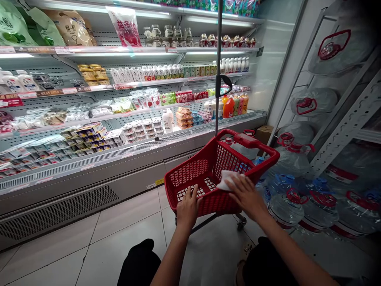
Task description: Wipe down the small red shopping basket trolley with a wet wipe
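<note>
A small red plastic shopping cart (216, 203) with mesh sides stands before my knees, its handle towards the upper right. My left hand (188, 208) grips the near rim, fingers reaching over the edge into the basket. Further along the same side, my right hand (245, 194) presses a crumpled white cloth (228, 178) against the rim. Its fingers lie over the cloth and cover part of it. A dark pole (219, 43) with a black loop rises behind the cart.
An open chiller (133, 161) with shelves of yogurt, bottles and pouches runs along the back and left. Large water bottles (287, 206) with red handles crowd the right, beside a white metal rack (351, 115). Pale tiles (119, 234) cover the floor.
</note>
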Demonstrator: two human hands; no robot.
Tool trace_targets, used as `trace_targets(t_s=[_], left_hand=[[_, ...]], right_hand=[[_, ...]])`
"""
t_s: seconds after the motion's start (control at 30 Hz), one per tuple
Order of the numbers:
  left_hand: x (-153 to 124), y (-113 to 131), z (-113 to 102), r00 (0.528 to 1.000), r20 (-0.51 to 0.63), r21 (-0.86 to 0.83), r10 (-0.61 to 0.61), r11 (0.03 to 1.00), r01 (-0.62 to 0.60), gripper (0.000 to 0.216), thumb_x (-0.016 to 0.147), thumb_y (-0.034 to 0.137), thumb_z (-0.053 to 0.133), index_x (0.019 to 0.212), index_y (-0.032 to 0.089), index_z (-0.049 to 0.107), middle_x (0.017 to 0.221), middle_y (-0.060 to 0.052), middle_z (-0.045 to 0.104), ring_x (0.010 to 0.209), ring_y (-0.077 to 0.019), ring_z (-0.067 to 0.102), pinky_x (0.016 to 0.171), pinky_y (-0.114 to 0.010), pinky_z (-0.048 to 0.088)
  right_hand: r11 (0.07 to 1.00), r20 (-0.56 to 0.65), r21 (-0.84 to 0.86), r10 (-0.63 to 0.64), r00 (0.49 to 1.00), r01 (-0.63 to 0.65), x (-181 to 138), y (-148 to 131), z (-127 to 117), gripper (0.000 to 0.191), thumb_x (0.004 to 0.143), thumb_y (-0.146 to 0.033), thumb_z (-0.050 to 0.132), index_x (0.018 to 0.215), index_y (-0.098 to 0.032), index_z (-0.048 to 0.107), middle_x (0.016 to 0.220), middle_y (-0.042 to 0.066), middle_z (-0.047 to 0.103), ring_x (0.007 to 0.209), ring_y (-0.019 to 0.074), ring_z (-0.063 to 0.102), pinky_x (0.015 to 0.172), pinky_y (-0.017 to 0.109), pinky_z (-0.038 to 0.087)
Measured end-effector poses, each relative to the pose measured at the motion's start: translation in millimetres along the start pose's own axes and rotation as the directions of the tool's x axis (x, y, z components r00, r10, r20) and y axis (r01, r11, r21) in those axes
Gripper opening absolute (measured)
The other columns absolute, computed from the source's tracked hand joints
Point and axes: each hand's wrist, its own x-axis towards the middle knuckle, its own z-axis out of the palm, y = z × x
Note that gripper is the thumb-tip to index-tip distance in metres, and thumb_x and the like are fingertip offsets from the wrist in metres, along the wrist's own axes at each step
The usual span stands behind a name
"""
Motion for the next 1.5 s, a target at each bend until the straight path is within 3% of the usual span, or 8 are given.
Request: trace_targets(t_s=[0.1, 0.2, 0.5, 0.77, 0.87, 1.27, 1.37, 1.5], left_hand=[[0.6, 1.0, 0.0, 1.000, -0.006, 0.004, 0.001, 1.000, -0.001, 0.056, 0.109, 0.046, 0.043, 0.164, 0.036, 0.030, 0.159, -0.012, 0.050, 0.121, -0.0272, 0.068, 0.084, -0.037, 0.062], [1.4, 6.4, 1.6, 1.000, -0.009, -0.002, 0.006, 1.000, -0.006, 0.055, 0.110, 0.044, 0.042, 0.163, 0.035, 0.031, 0.159, -0.012, 0.049, 0.124, -0.0269, 0.067, 0.083, -0.037, 0.063], [0.7, 9.0, 2.9, 1.000, 0.007, 0.017, 0.008, 1.000, -0.009, 0.056, 0.110, 0.044, 0.043, 0.164, 0.034, 0.030, 0.158, -0.013, 0.050, 0.124, -0.0253, 0.068, 0.081, -0.034, 0.063], [-3.3, 5.4, 0.1, 1.000, 0.020, 0.028, 0.003, 1.000, -0.003, 0.056, 0.110, 0.043, 0.044, 0.164, 0.035, 0.030, 0.157, -0.012, 0.052, 0.121, -0.0257, 0.069, 0.076, -0.033, 0.064], [-3.2, 9.9, 1.9, 1.000, 0.030, 0.021, 0.002, 1.000, -0.002, 0.056, 0.110, 0.043, 0.043, 0.164, 0.035, 0.030, 0.157, -0.012, 0.052, 0.122, -0.0257, 0.069, 0.075, -0.032, 0.064], [-13.6, 10.2, -2.9, 0.998, 0.060, 0.029, 0.011, 0.999, -0.013, 0.071, 0.106, 0.027, 0.048, 0.166, 0.039, 0.013, 0.160, -0.012, 0.049, 0.118, -0.0241, 0.069, 0.078, -0.030, 0.063], [-15.2, 8.8, -3.5, 0.999, 0.039, 0.015, 0.006, 1.000, -0.007, 0.065, 0.109, 0.036, 0.045, 0.166, 0.038, 0.015, 0.158, -0.012, 0.051, 0.117, -0.0243, 0.070, 0.076, -0.030, 0.063], [-13.5, 7.2, -0.6, 0.999, 0.036, 0.007, 0.009, 1.000, -0.009, 0.063, 0.110, 0.041, 0.043, 0.166, 0.039, 0.016, 0.157, -0.012, 0.052, 0.114, -0.0243, 0.071, 0.075, -0.031, 0.063]], right_hand=[[0.987, -0.068, -0.058, 0.147, 0.987, -0.151, -2.8, 48.1, -15.2, 0.064, 0.106, -0.037, 0.043, 0.166, -0.035, 0.020, 0.170, 0.001, 0.033, 0.158, 0.0281, 0.024, 0.127, 0.058, 0.020], [0.973, -0.107, -0.063, 0.217, 0.970, -0.224, -0.9, 53.4, -17.7, 0.064, 0.106, -0.038, 0.044, 0.166, -0.031, 0.023, 0.171, 0.005, 0.030, 0.159, 0.0321, 0.021, 0.126, 0.060, 0.022], [0.993, 0.025, 0.064, -0.103, 0.994, 0.101, -2.0, -63.4, 8.2, 0.067, 0.105, -0.042, 0.049, 0.166, -0.030, 0.023, 0.169, 0.001, 0.034, 0.157, 0.0265, 0.028, 0.126, 0.048, 0.030], [0.996, -0.080, -0.035, 0.084, 0.993, -0.087, 6.6, 46.2, -15.6, 0.068, 0.104, -0.028, 0.046, 0.166, -0.033, 0.020, 0.165, 0.002, 0.042, 0.155, 0.0281, 0.033, 0.128, 0.057, 0.022], [0.993, -0.093, -0.045, 0.104, 0.990, -0.109, 9.1, 59.0, -16.6, 0.068, 0.101, -0.019, 0.045, 0.165, -0.031, 0.026, 0.162, 0.002, 0.047, 0.154, 0.0291, 0.035, 0.127, 0.057, 0.025], [0.923, -0.111, 0.266, -0.259, 0.960, 0.280, 22.2, -100.1, 25.9, 0.068, 0.093, -0.002, 0.038, 0.157, -0.022, 0.045, 0.144, 0.005, 0.065, 0.139, 0.0187, 0.055, 0.122, 0.043, 0.042], [0.934, -0.116, 0.276, -0.200, 0.973, 0.225, 26.6, -70.3, 9.1, 0.066, 0.094, -0.005, 0.038, 0.157, -0.024, 0.046, 0.142, 0.005, 0.067, 0.136, 0.0201, 0.058, 0.120, 0.045, 0.045], [0.941, -0.237, 0.285, 0.251, 0.938, -0.180, 40.1, 9.6, -37.8, 0.057, 0.102, -0.019, 0.035, 0.159, -0.025, 0.042, 0.156, 0.007, 0.054, 0.148, 0.0268, 0.045, 0.118, 0.051, 0.044]])
